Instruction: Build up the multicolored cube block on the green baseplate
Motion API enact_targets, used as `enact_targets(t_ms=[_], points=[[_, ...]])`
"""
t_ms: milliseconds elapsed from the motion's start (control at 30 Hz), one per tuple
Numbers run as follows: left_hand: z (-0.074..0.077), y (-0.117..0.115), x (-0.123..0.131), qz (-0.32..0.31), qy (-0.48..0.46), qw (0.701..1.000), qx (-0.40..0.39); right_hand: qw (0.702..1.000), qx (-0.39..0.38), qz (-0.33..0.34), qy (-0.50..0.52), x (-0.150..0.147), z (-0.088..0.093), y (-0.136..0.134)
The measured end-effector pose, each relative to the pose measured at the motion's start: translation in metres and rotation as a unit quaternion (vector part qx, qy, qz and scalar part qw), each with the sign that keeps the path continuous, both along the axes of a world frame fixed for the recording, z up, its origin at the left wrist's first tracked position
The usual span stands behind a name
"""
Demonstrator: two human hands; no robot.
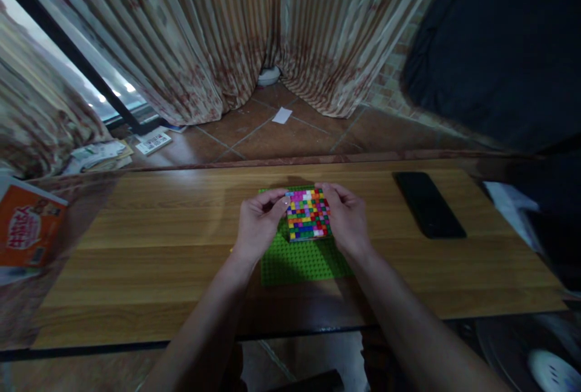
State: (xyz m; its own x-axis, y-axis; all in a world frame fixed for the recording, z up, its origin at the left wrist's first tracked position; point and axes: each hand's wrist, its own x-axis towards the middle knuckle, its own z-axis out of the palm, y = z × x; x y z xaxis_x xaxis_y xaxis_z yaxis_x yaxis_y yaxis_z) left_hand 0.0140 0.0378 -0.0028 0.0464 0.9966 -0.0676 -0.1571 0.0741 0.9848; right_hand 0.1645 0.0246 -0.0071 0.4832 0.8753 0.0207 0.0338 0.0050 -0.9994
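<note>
A square block of small multicoloured bricks [308, 215] is over the upper part of a green studded baseplate [304, 262]. My left hand [260, 222] grips the block's left edge, with the thumb at its upper left corner. On the opposite side, my right hand [347, 213] holds the right edge, its thumb and fingers closed near the top right corner. Whether the block touches the baseplate cannot be made out. A tiny yellow piece [232, 250] lies on the wood beside my left wrist.
The wooden table [158, 259] carries a black phone [429, 204] on the right. An orange package [29, 225] is beyond the table's left end. Striped curtains [204, 35] hang behind, and papers [97, 156] lie on the tiled floor. A dark cover [499, 47] fills the upper right.
</note>
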Motion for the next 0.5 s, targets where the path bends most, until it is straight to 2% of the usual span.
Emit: enact_targets(t_ms=[200, 500], points=[[-0.0023, -0.0002, 0.0027, 0.004, 0.013, 1.000, 0.019, 1.000, -0.001, 0.000, 0.009, 0.0015, -0.0030, -0.0002], [-0.0057, 0.0008, 0.0038, -0.004, -0.020, 1.000, 0.011, 0.999, -0.029, -0.002, 0.040, 0.0039, -0.0067, 0.0000]])
